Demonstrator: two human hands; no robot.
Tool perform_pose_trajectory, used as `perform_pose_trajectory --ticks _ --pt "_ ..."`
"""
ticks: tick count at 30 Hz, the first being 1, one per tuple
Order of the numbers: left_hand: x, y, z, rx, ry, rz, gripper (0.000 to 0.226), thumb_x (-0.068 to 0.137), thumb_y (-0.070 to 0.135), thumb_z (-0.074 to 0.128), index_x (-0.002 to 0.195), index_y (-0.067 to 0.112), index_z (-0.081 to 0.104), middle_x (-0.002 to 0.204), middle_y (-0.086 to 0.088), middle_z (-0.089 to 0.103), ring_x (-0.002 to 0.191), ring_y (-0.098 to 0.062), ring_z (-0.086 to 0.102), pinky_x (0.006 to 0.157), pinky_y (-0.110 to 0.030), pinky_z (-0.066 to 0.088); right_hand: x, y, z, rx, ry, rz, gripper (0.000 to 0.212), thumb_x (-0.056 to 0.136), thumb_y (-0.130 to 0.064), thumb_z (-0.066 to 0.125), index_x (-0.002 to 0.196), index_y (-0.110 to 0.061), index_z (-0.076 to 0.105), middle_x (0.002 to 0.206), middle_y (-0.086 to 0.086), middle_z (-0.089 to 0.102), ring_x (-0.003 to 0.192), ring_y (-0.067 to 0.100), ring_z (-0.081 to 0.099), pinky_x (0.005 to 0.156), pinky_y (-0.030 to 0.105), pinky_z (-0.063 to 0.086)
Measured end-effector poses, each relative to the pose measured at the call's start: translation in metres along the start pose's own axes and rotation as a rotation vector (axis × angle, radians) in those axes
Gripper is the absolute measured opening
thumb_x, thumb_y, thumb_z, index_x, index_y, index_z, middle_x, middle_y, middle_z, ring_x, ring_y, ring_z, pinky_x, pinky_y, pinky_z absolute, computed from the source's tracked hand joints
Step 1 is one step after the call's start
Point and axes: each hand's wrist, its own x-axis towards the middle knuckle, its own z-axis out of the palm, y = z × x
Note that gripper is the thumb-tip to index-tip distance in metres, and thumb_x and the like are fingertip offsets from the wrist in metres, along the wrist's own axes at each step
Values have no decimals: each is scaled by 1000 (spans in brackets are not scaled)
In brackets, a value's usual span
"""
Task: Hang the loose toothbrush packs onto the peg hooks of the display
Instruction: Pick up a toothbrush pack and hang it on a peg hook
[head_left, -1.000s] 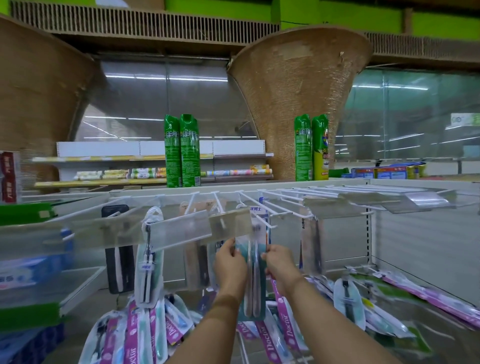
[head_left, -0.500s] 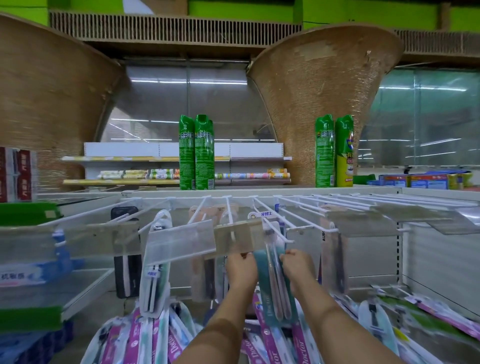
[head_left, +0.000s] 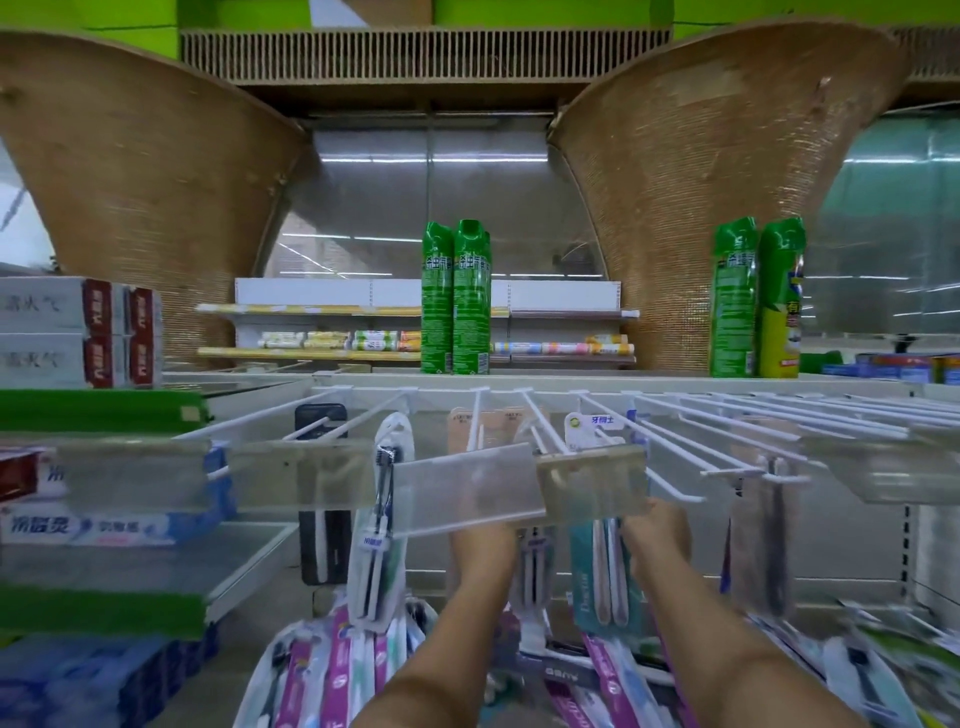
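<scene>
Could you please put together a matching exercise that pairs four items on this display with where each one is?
Items
1. teal toothbrush pack
2. green spray cans
3. pink toothbrush packs
4. black pack

Places
A. standing upright above the pegs
B. lying loose below the pegs
C. hanging from a peg on the left
D. gripped by the right hand

Pairs: 1-D, 2-A, 3-B, 4-C

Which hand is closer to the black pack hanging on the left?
The left hand. It sits right of the black pack, with a white toothbrush pack hanging between them. The right hand is farther right, at the teal pack's edge.
</scene>
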Motion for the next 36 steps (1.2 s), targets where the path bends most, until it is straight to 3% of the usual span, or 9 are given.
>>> perform_pose_trajectory --ticks 3,6,9,13,19,23,26,33,36 --pt "10 -7 -5 -22 31 -49 19 93 14 48 75 12 53 74 -11 55 71 -27 54 68 -37 47 7 6 4 34 -3 10 18 84 -9 57 67 -6 63 75 19 67 71 34 63 70 43 52" --pt "10 -4 -15 -21 40 -29 27 95 11 47 68 11 48 67 -4 48 61 -18 47 57 -25 42 4 4 4 57 0 42 25 85 -6 55 62 -13 60 72 17 65 76 34 63 78 47 53" --pt "13 -3 -20 -44 61 57 26 98 12 44 73 9 48 68 -2 45 60 -14 43 53 -24 37 6 5 3 59 -1 63 30 87 -6 55 59 -16 55 68 12 61 72 29 58 76 44 51" --pt "21 -2 -24 -56 95 164 19 99 15 42 80 14 47 79 -5 50 75 -20 48 71 -29 40 -5 10 0 24 -47 64 28 88 -6 54 62 -13 54 62 8 57 66 27 56 69 37 47" --pt "18 -2 -33 58 118 183 5 97 25 50 93 21 48 71 9 48 60 -4 44 50 -21 30 4 29 0 -63 -68 66 17 82 -6 55 69 -11 64 76 16 62 86 38 65 82 46 55" --pt "11 -4 -40 99 67 236 14 93 21 54 106 15 53 87 0 58 76 -16 56 69 -29 44 -16 28 -11 -118 -36 35 24 83 -3 52 62 -12 61 72 16 58 72 29 56 69 42 50" --pt "4 -7 -45 140 43 256 5 92 14 53 97 14 51 92 -4 59 86 -24 57 79 -36 49 -32 26 -14 -219 4 -5 33 88 -5 46 56 -12 47 62 10 46 69 27 46 64 34 39" --pt "-15 -14 -57 205 -113 203 2 94 13 52 93 13 53 90 -5 59 84 -20 55 83 -35 49 -72 37 -13 -402 -29 -86 17 92 -8 46 83 -9 60 81 11 56 76 27 51 67 30 39" --pt "-22 -20 -69 244 -107 200 5 93 13 52 89 13 55 86 -3 60 82 -21 56 80 -36 51 -97 36 -5 -445 -75 -137 21 91 -8 48 71 -13 55 77 9 53 75 27 49 67 29 37"
